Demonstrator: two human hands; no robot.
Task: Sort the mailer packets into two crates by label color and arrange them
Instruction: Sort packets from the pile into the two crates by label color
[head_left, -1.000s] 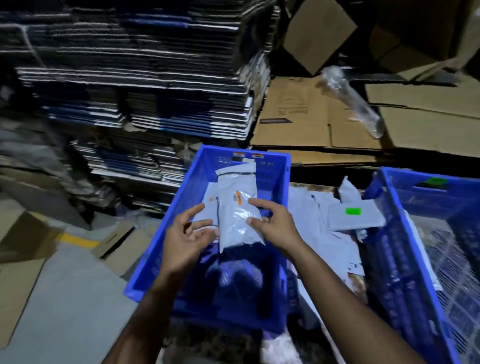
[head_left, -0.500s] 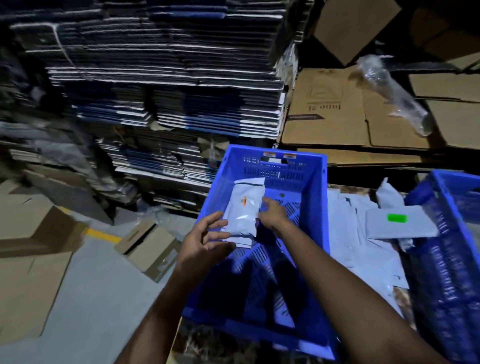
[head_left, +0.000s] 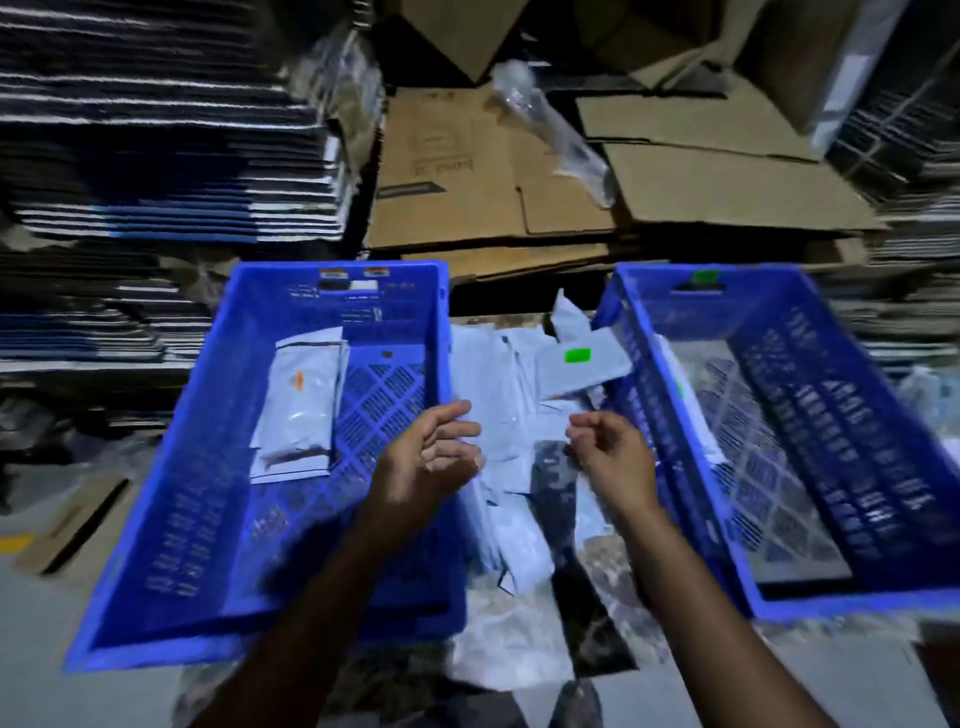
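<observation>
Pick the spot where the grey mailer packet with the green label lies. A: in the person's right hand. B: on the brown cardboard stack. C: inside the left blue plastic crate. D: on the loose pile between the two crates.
D: the grey mailer packet with the green label rests on the loose pile between the crates, and neither hand holds it.

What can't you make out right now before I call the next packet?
- Head view: the pile of packets between the crates is face-down or overlapped; only one green label shows.
- Right crate: its contents blur behind the mesh wall.
- Left crate: packets under the orange-labelled packet are covered.
</observation>
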